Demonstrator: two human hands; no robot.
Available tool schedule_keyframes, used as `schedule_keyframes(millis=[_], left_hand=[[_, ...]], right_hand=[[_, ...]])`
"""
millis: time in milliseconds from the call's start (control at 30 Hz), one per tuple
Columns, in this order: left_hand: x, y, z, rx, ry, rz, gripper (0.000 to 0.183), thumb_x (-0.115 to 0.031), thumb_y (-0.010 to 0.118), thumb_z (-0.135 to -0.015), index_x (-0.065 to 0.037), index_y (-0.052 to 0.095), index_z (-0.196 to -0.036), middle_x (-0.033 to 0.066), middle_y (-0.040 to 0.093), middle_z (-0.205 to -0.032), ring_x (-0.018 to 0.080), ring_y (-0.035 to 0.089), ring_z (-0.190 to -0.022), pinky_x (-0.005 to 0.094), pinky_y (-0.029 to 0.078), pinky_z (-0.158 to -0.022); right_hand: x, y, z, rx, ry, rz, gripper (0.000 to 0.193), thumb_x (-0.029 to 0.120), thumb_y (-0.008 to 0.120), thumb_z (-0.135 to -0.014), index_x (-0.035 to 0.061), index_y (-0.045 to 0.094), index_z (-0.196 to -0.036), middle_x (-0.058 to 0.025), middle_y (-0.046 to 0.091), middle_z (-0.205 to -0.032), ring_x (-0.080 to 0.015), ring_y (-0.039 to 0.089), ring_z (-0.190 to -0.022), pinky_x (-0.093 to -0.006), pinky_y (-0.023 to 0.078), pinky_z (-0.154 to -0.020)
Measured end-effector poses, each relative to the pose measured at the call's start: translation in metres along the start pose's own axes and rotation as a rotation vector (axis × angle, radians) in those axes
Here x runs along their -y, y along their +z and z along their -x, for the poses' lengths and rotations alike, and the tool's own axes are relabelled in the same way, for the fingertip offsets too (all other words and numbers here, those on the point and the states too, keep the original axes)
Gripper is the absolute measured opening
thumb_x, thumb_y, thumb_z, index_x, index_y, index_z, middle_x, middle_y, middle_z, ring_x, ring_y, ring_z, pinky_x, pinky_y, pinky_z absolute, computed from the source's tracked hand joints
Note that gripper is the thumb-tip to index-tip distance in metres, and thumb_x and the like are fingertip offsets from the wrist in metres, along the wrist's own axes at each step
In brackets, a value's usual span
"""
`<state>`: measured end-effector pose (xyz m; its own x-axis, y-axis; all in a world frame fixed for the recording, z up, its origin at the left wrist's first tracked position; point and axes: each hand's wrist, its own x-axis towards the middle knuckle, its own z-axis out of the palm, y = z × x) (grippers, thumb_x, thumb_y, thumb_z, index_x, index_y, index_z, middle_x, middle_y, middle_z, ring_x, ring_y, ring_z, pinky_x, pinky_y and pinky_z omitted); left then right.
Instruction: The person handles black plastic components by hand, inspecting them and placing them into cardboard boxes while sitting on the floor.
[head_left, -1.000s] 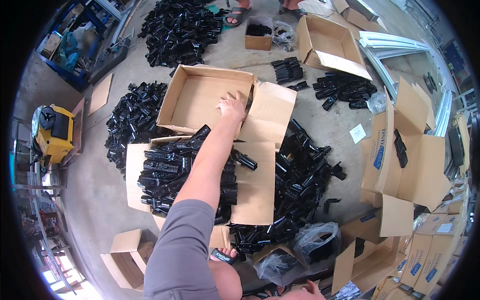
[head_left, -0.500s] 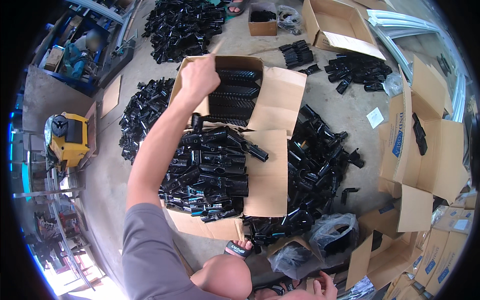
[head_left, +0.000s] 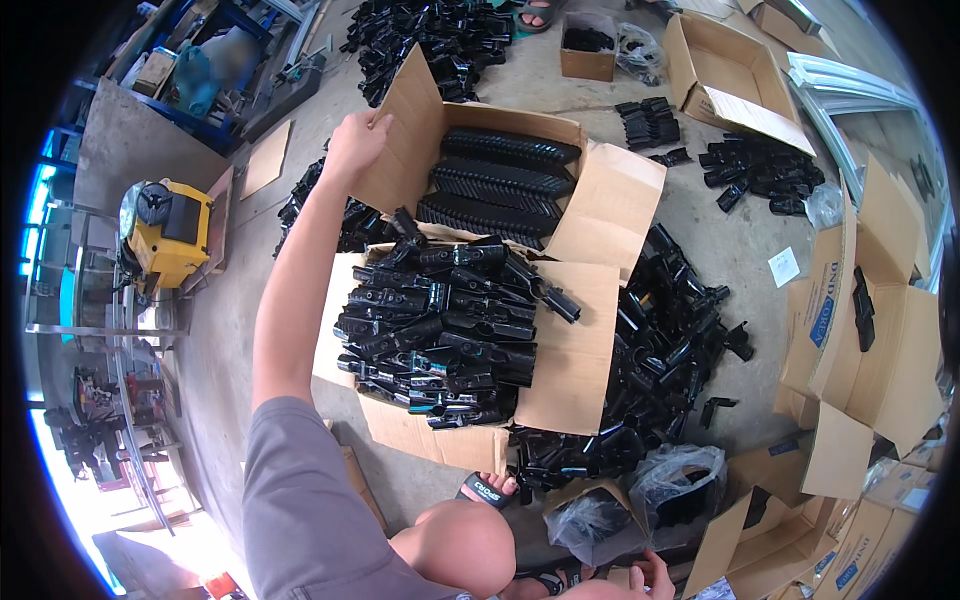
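- Grips the cardboard panel (head_left: 412, 118) by its edge with the left hand (head_left: 358, 147), beside the rows of black parts (head_left: 497, 182) in the box (head_left: 558, 126).
- Cannot tell the hold of the right hand (head_left: 655, 575).
- Could tear the panel by yanking.
- Could spill the near heap (head_left: 490, 355) by bumping.

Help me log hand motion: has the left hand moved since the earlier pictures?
Yes: judged against the yellow machine, the left hand has moved left, closer to it, now holding cardboard.
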<state>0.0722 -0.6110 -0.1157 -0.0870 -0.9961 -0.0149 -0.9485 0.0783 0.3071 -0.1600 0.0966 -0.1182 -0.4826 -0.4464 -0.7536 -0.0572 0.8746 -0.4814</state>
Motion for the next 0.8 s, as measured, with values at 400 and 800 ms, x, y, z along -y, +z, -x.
schedule_keyframes(millis=[400, 800], left_hand=[[0.035, 0.004, 0.0, -0.767, 0.517, -0.92, 0.06, -0.02, 0.066, -0.084, -0.013, 0.043, -0.139, 0.0171, 0.057, -0.13, 0.035, 0.051, -0.127, 0.0444, 0.041, -0.106], [-0.097, 0.179, 0.02, 0.384, 0.309, -0.26, 0.064, -0.053, 0.075, -0.074, -0.004, 0.068, -0.114, 0.0192, 0.069, -0.114, 0.0355, 0.066, -0.108, 0.0429, 0.054, -0.092]], right_hand=[[-0.002, 0.006, 0.002, -0.008, 0.079, -0.063, 0.042, 0.022, 0.064, -0.095, 0.0118, 0.056, -0.136, -0.0131, 0.068, -0.11, -0.0248, 0.063, -0.103, -0.0368, 0.05, -0.091], [-0.144, 0.028, -0.03, 0.038, 0.101, 0.29, 0.058, 0.034, 0.063, -0.095, 0.0104, 0.043, -0.144, -0.0247, 0.058, -0.127, -0.0385, 0.059, -0.112, -0.0432, 0.048, -0.093]])
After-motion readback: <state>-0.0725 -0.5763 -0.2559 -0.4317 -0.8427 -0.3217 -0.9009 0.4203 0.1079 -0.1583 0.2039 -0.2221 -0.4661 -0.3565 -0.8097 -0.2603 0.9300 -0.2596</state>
